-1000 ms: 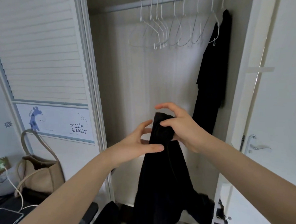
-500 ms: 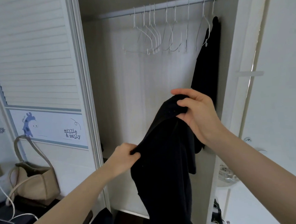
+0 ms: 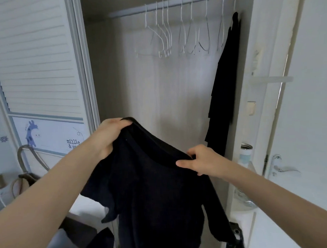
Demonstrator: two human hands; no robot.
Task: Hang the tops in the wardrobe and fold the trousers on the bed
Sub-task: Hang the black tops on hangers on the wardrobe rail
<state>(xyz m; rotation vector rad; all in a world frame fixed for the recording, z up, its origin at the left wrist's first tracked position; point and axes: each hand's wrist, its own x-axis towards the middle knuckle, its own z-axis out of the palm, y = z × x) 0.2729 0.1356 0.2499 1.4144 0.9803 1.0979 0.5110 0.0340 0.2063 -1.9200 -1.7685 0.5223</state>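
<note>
A person stands facing an open wardrobe [image 3: 166,83] and holds a black top [image 3: 154,194] up in front of it with both hands. The left hand [image 3: 108,137] grips the garment at one shoulder, fingers curled over the edge of the fabric and pinching it. The right hand [image 3: 199,162] pinches the other side of the neckline, thumb in front and fingers tucked behind the cloth. The neckline [image 3: 156,148] stretches between the two hands, sloping down from the left hand to the right. The body of the top hangs down below the hands, with a short sleeve drooping on each side.

Inside the wardrobe, a rail [image 3: 173,4] runs across the top and carries a row of bare white wire hangers [image 3: 167,36]. At the right end of the rail a dark garment [image 3: 223,95] already hangs against the wardrobe's side wall, well apart from the held top.

To the left is a slatted sliding door [image 3: 34,59] with a blue giraffe picture [image 3: 31,134] and lettering beneath it. A beige handbag [image 3: 25,169] stands at the lower left. On the right is a white door with a lever handle [image 3: 283,168].
</note>
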